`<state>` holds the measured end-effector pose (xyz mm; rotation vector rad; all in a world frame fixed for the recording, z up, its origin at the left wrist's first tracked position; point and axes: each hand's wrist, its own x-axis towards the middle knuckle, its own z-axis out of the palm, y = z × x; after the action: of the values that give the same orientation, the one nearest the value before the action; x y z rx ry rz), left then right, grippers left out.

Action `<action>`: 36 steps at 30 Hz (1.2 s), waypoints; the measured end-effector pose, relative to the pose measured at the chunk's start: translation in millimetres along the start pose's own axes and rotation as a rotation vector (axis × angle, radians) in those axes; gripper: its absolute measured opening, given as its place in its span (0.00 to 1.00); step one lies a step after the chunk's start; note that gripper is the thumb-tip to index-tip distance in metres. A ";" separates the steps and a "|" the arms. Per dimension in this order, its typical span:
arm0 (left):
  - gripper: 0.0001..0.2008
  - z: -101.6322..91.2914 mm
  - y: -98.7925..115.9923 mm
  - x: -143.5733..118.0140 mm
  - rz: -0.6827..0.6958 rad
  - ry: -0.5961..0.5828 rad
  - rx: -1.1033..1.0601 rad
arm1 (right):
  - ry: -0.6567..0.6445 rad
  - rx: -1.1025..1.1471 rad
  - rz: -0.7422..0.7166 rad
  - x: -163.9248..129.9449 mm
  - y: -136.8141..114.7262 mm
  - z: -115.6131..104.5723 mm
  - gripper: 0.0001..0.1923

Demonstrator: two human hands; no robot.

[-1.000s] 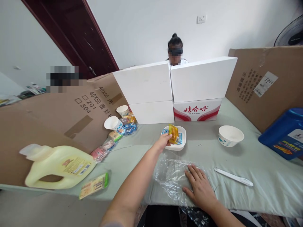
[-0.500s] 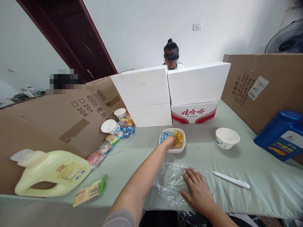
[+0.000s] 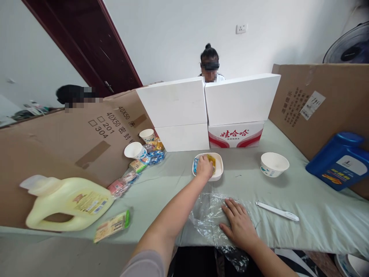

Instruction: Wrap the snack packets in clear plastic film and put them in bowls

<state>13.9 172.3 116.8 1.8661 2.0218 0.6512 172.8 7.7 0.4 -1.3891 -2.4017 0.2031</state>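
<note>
My left hand [image 3: 205,166] reaches into a white square bowl [image 3: 220,169], its fingers closed on a small yellow packet [image 3: 212,159]. Beside that, at the left of the bowl, a blue packet [image 3: 196,164] partly shows; the hand covers the rest. My right hand [image 3: 240,223] lies flat with spread fingers on a crumpled clear plastic bag [image 3: 206,209] at the table's front edge. To its right is a slim white plastic tool [image 3: 276,211], whose kind I cannot tell.
White boxes [image 3: 181,104] wall off the back; cardboard stands on both sides. A paper bowl [image 3: 274,164] and blue bottle [image 3: 337,161] are at right. Left are a yellow jug [image 3: 72,204], a green-edged packet [image 3: 112,227], paper cups [image 3: 135,150] and several small packets. A person [image 3: 210,65] sits opposite.
Inside the bowl, my left hand has shifted the yellow packet from the right side towards the left, over the blue one. My right hand stays flat on the bag. The view has shifted slightly.
</note>
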 end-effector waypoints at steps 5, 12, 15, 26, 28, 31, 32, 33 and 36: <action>0.13 12.0 -28.7 -79.9 0.714 -0.216 0.065 | 0.040 -0.019 -0.034 0.0 -0.2 0.0 0.27; 0.20 37.4 -92.7 -165.8 0.659 -0.150 0.202 | 0.055 -0.012 -0.149 -8.1 4.9 -6.5 0.26; 0.21 27.2 -90.5 -177.9 0.499 -0.154 0.244 | 0.058 -0.002 -0.140 -5.4 -0.4 -15.8 0.21; 0.32 26.0 -107.3 -143.0 0.440 -0.207 0.336 | -0.068 0.029 -0.142 33.1 -11.9 -0.1 0.27; 0.40 26.5 -112.8 -142.1 0.365 -0.193 0.352 | -0.076 -0.025 -0.026 34.8 -0.3 0.8 0.42; 0.49 21.6 -120.7 -136.7 0.251 -0.193 0.375 | -0.083 -0.085 0.094 35.0 15.3 2.9 0.55; 0.50 19.1 -124.5 -133.5 0.224 -0.197 0.385 | -0.081 -0.100 0.105 34.6 18.6 4.1 0.56; 0.49 16.7 -129.0 -129.9 0.207 -0.201 0.395 | -0.076 -0.115 0.108 34.1 20.7 5.5 0.55; 0.43 10.6 -146.5 -119.6 0.217 -0.193 0.412 | -0.079 -0.153 0.131 33.2 21.7 9.0 0.54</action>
<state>-93.0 48.1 21.8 2.3004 1.9523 0.0936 171.9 47.7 -6.7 -1.6381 -2.4347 0.1109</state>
